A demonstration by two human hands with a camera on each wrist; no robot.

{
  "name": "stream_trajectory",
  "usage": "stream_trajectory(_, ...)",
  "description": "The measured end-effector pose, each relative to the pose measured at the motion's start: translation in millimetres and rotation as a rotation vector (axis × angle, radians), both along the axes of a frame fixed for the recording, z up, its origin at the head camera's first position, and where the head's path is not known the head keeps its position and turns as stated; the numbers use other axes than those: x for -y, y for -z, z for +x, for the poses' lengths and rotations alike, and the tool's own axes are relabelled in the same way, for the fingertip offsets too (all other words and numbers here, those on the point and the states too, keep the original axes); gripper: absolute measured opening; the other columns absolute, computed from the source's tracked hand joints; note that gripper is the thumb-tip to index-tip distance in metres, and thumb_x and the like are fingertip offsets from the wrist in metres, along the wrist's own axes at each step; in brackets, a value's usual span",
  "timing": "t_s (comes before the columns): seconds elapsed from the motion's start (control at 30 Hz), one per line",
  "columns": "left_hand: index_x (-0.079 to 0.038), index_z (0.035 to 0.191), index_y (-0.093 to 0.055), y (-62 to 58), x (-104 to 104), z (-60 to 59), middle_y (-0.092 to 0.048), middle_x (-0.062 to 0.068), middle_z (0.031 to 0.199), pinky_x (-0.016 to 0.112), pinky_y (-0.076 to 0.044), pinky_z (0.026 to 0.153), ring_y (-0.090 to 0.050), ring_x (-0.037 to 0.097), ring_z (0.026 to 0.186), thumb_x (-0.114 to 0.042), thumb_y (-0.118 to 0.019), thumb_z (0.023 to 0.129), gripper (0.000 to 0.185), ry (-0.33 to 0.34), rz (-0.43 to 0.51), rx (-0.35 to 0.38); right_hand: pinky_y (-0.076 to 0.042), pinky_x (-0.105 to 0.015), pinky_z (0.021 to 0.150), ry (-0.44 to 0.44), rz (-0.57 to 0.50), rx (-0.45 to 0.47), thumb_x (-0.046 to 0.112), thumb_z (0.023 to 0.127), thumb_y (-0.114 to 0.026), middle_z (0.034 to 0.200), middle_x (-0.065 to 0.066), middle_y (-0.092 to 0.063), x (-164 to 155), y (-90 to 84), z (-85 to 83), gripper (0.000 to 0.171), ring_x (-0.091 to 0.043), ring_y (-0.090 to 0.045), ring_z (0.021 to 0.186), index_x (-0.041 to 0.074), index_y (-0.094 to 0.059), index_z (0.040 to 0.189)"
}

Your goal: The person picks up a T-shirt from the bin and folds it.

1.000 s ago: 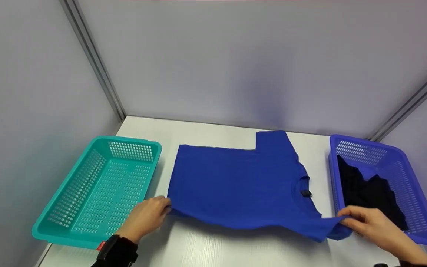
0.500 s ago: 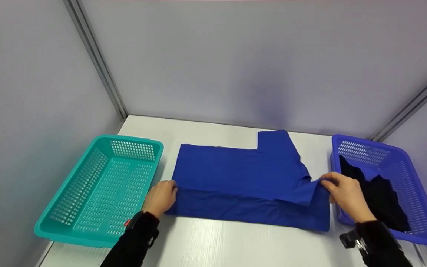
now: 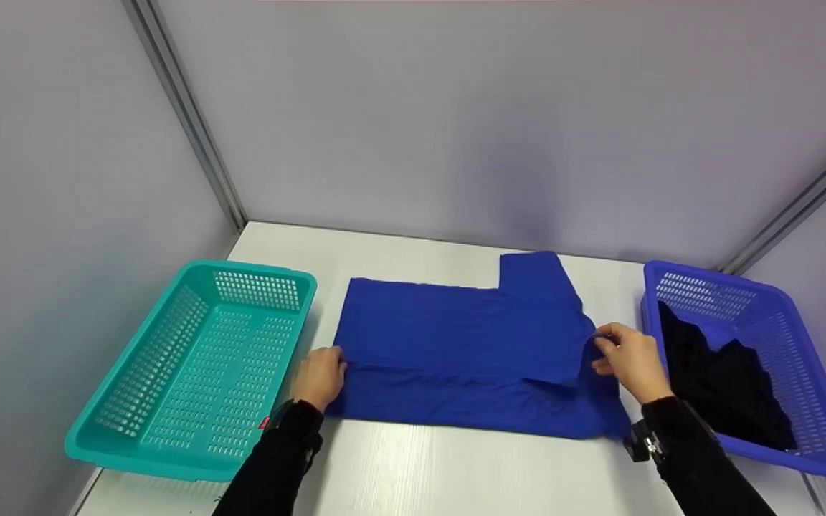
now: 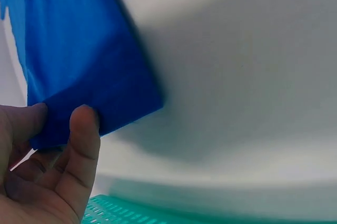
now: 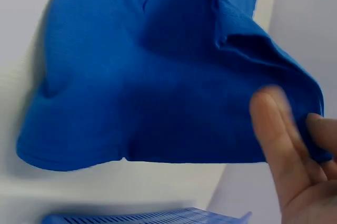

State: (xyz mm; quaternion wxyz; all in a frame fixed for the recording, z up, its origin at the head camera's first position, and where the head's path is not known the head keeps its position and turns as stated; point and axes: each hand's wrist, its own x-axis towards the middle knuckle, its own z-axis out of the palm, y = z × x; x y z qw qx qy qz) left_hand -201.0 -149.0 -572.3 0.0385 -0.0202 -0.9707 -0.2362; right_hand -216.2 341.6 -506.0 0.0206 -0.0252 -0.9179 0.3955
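Note:
A blue T-shirt [image 3: 456, 344] lies spread on the white table [image 3: 413, 473], its near long edge folded over onto the body. My left hand [image 3: 321, 374] pinches the shirt's left corner [image 4: 79, 113] between thumb and fingers. My right hand [image 3: 628, 358] pinches the folded right part of the shirt [image 5: 174, 76] near the collar, holding the cloth a little off the table. One sleeve [image 3: 531, 272] sticks out toward the back wall.
A teal basket [image 3: 191, 362] with nothing in it stands to the left of the shirt. A blue basket [image 3: 750, 358] on the right holds black clothing [image 3: 725, 383]. Grey walls close the table at the back and both sides.
Both hands have carried the shirt's near edge away from me and folded it over the body. The right hand moved up and left, from the near sleeve to beside the collar.

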Motion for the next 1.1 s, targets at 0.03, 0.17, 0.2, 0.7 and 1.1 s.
stream_trajectory(0.03,0.001,0.084,-0.066,1.7,0,0.0,-0.07,0.021,0.086,0.054,-0.055,0.074,-0.07,0.042,0.085,-0.001,-0.072,0.09,0.008,-0.001,0.004,-0.011,-0.061,-0.034,0.062,-0.008,0.018,-0.017,0.0,0.099,-0.059,0.097,-0.028,-0.073,1,2.8,-0.3,0.017,-0.029,-0.075,0.07,-0.01,-0.066,0.112)
stream_trajectory(0.17,0.003,0.095,-0.065,8.7,-1,2.7,-0.066,0.021,0.094,0.054,-0.055,0.072,-0.067,0.043,0.082,0.002,-0.071,0.09,0.008,-0.027,0.007,-0.073,-0.057,-0.043,0.092,-0.043,0.095,-0.081,0.001,0.098,-0.061,0.135,-0.03,-0.06,2,13.6,1.0,0.03,-0.041,-0.068,0.112,-0.005,-0.064,0.128)
stream_trajectory(0.2,0.003,0.1,-0.064,10.0,-2,3.9,-0.064,0.021,0.099,0.055,-0.055,0.07,-0.066,0.043,0.083,0.003,-0.069,0.09,0.01,-0.036,-0.002,-0.094,-0.053,-0.045,0.098,-0.048,0.101,-0.085,0.002,0.099,-0.06,0.143,-0.029,-0.054,2,16.6,2.4,0.036,-0.043,-0.064,0.12,-0.004,-0.061,0.134)
stream_trajectory(0.7,-0.01,0.116,-0.064,29.9,-8,41.9,-0.056,0.014,0.114,0.049,-0.048,0.075,-0.053,0.033,0.099,-0.018,-0.078,0.09,0.031,0.319,-0.177,-0.048,-0.054,-0.054,0.092,-0.17,0.286,-0.143,-0.007,0.091,-0.065,0.109,-0.015,-0.075,8,102.7,61.6,0.017,-0.038,-0.07,0.106,0.005,-0.074,0.1)
stream_trajectory(1.1,-0.01,0.118,-0.061,19.0,-1,72.1,-0.054,0.012,0.113,0.051,-0.048,0.074,-0.052,0.033,0.098,-0.016,-0.078,0.089,0.035,0.407,-0.172,0.068,-0.043,-0.046,0.068,-0.303,0.687,-0.265,-0.003,0.076,-0.071,0.068,-0.006,-0.063,22,98.5,72.6,0.016,-0.027,-0.057,0.066,0.01,-0.061,0.073)
